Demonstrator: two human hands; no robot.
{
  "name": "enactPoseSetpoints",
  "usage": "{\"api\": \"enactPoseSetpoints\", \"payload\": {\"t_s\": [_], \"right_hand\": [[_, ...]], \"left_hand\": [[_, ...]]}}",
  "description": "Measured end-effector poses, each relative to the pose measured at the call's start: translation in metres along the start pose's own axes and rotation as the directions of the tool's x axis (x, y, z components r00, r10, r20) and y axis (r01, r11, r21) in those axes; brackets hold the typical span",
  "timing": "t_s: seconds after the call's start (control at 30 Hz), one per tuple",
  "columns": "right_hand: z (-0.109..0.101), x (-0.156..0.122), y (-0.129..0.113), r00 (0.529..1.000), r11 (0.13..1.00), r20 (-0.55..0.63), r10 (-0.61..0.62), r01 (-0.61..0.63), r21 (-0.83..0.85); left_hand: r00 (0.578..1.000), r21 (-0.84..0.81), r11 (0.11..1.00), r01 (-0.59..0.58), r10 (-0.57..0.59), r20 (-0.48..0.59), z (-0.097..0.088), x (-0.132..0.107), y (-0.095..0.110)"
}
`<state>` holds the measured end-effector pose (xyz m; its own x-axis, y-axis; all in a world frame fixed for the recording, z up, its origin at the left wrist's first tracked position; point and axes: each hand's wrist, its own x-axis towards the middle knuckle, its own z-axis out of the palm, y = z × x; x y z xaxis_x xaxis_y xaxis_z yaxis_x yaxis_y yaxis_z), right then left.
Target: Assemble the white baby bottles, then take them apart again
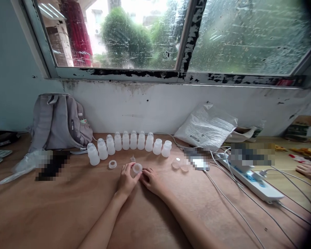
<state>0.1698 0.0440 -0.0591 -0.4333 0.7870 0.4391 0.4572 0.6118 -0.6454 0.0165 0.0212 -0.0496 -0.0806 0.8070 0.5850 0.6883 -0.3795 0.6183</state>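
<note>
My left hand (128, 179) is closed on a translucent bottle collar (137, 168), thumb in front and fingers behind its left side. My right hand (150, 180) has curled fingers, with the tips against the collar's right edge. Just beyond the collar, a clear bottle nipple (133, 158) stands on the table. A second, whitish collar (112, 164) lies flat to the left. Behind them, several frosted baby bottles stand in a curved row; the leftmost bottle (93, 154) has a clear cap, while the rightmost bottle (167, 149) has an uncovered neck.
Two clear discs (175, 164) lie right of my hands. Farther right are a power strip (259, 183), cables and a silvery plastic bag (206, 127). A grey backpack (58, 122) and a clear plastic bag (28, 166) sit left. Another person's hand (309, 171) rests at the far right.
</note>
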Motion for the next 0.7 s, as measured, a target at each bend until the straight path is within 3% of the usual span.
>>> {"api": "enactPoseSetpoints", "payload": {"t_s": [0.1, 0.23, 0.47, 0.6, 0.7], "right_hand": [[-0.002, 0.001, 0.002, 0.998, 0.996, -0.016, 0.059, -0.057, 0.073], [-0.002, 0.003, 0.007, 0.984, 0.982, -0.090, 0.152, -0.139, 0.131], [0.000, 0.002, -0.001, 0.989, 0.991, -0.109, 0.102, -0.092, 0.094], [0.013, 0.007, -0.010, 0.978, 0.995, -0.183, 0.100, -0.093, 0.046], [0.020, 0.010, -0.012, 0.961, 0.980, -0.211, 0.179, -0.156, 0.123]], "left_hand": [[0.997, 0.026, 0.999, -0.034, 0.033, 0.064, 0.000, -0.001, 0.003], [0.994, 0.146, 0.989, 0.002, -0.018, 0.108, -0.001, -0.001, 0.003], [0.959, 0.337, 0.939, 0.073, -0.159, 0.235, 0.005, -0.003, 0.000], [0.955, 0.346, 0.934, 0.093, -0.182, 0.235, 0.006, -0.003, 0.000], [0.957, 0.272, 0.958, 0.097, -0.164, 0.237, 0.004, -0.001, 0.002]]}}
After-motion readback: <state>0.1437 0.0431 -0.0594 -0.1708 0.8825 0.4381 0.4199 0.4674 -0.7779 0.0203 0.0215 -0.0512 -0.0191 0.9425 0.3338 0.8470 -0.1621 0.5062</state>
